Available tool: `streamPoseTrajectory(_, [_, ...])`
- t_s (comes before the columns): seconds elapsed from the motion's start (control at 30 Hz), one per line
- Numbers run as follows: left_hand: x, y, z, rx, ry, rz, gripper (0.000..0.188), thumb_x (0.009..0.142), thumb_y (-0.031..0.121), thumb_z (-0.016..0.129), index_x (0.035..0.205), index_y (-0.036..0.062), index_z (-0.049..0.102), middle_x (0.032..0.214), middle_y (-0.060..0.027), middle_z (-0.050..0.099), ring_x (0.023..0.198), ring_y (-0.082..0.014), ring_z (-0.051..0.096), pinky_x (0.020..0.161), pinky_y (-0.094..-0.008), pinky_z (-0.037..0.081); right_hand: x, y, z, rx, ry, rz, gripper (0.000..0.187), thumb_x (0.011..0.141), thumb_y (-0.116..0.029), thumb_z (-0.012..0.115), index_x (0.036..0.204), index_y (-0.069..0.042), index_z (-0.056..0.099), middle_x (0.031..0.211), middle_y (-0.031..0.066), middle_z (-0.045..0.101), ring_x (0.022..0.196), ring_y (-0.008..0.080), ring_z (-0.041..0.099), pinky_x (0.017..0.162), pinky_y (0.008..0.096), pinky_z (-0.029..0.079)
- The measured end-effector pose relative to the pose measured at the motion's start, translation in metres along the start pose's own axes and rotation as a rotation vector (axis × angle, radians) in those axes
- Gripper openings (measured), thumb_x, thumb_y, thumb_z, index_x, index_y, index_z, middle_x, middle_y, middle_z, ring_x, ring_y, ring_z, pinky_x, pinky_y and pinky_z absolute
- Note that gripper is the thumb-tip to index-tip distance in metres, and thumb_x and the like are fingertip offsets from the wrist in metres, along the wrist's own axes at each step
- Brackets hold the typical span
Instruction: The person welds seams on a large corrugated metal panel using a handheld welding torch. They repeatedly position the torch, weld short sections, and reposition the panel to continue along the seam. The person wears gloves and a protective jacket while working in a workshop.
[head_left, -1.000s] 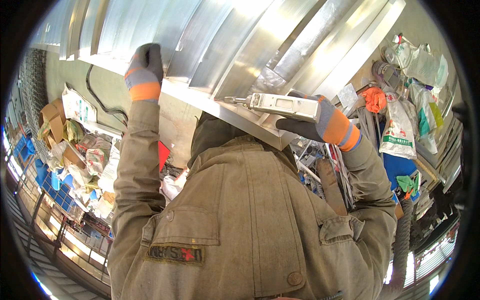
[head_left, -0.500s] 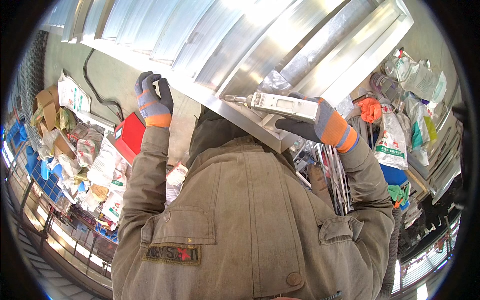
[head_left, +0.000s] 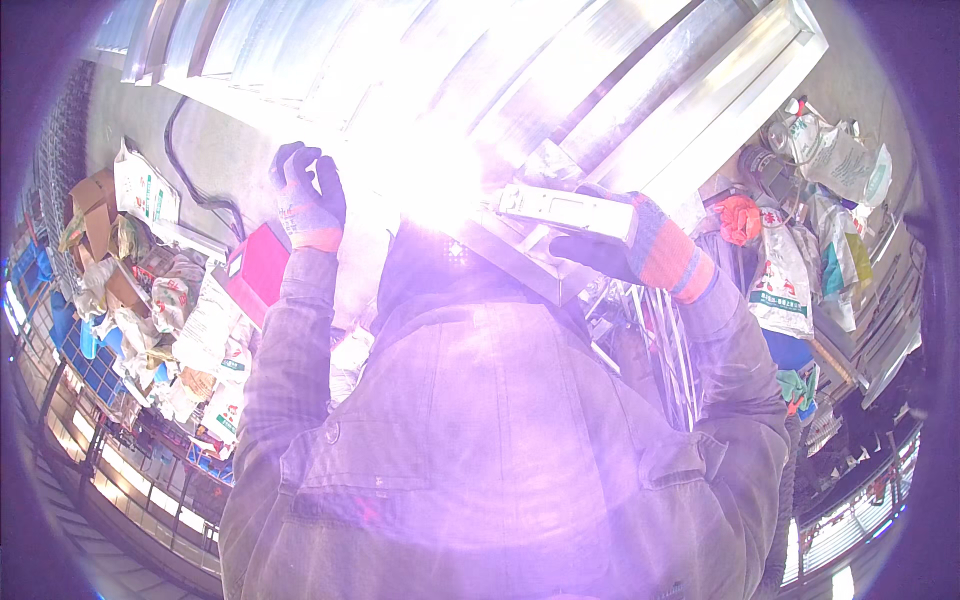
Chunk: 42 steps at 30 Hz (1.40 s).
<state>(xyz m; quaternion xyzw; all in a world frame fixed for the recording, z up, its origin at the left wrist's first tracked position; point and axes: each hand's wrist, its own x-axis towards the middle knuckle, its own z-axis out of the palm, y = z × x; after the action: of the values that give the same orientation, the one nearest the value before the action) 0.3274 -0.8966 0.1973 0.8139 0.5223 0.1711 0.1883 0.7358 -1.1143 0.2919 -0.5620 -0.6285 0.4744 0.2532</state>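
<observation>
White glare (head_left: 425, 170) floods a metal frame (head_left: 738, 112).
The right hand (head_left: 668, 245) has its grip around a pale tool (head_left: 566, 211); the left hand (head_left: 311, 197) curls loosely, grip parted.

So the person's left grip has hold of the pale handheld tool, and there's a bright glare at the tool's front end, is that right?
The side is wrong: the head view shows the pale handheld tool in the person's right grip. The bright glare at the tool's front end is as you said.
</observation>
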Motion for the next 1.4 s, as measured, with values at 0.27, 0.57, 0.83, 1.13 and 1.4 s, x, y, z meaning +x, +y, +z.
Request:
streamPoseTrajectory(0.27, [0.002,0.000,-0.001,-0.036,-0.014,0.014,0.024,0.110,0.014,0.071,0.131,0.0060,0.062,0.146,-0.0179,0.060,0.133,-0.0367,0.059,0.094,-0.0450,0.062,-0.001,0.005,-0.002,0.286,-0.069,0.117,0.046,0.107,-0.030,0.085,0.142,-0.003,0.075,0.127,0.0138,0.084,0.110,0.0189,0.081,0.095,0.0337,0.063])
streamPoseTrajectory(0.57, [0.001,-0.005,0.001,-0.048,-0.019,0.000,0.026,0.110,0.012,0.071,0.133,0.0070,0.062,0.148,-0.0182,0.059,0.135,-0.0364,0.059,0.096,-0.0451,0.062,-0.002,0.004,-0.001,0.243,-0.053,0.131,0.043,0.107,-0.036,0.084,0.137,-0.006,0.077,0.121,0.0139,0.084,0.104,0.0245,0.082,0.090,0.0368,0.063])
streamPoseTrajectory(0.83, [0.003,-0.009,-0.004,-0.037,0.002,0.065,0.021,0.107,0.008,0.074,0.127,0.0047,0.067,0.140,-0.0202,0.064,0.132,-0.0384,0.062,0.096,-0.0461,0.060,-0.007,-0.005,-0.012,0.252,-0.033,0.163,0.044,0.105,-0.035,0.085,0.137,-0.006,0.078,0.112,0.0160,0.085,0.095,0.0280,0.083,0.087,0.0391,0.063])
streamPoseTrajectory(1.13, [0.059,-0.037,-0.031,-0.115,0.067,-0.045,0.022,0.110,0.013,0.075,0.131,0.0065,0.075,0.136,-0.0154,0.071,0.105,-0.0275,0.075,0.084,-0.0364,0.063,-0.036,-0.032,-0.014,0.175,0.083,0.290,0.044,0.101,-0.023,0.091,0.135,-0.002,0.074,0.108,0.0143,0.083,0.091,0.0267,0.081,0.083,0.0371,0.062])
streamPoseTrajectory(1.4, [0.238,-0.058,-0.092,0.199,0.286,0.249,0.038,0.103,0.016,0.080,0.138,0.0020,0.073,0.135,-0.0214,0.075,0.127,-0.0433,0.070,0.106,-0.0492,0.059,-0.054,-0.107,0.003,0.203,0.339,0.431,0.039,0.095,-0.006,0.091,0.131,-0.002,0.079,0.116,0.0141,0.080,0.100,0.0280,0.079,0.088,0.0385,0.062])
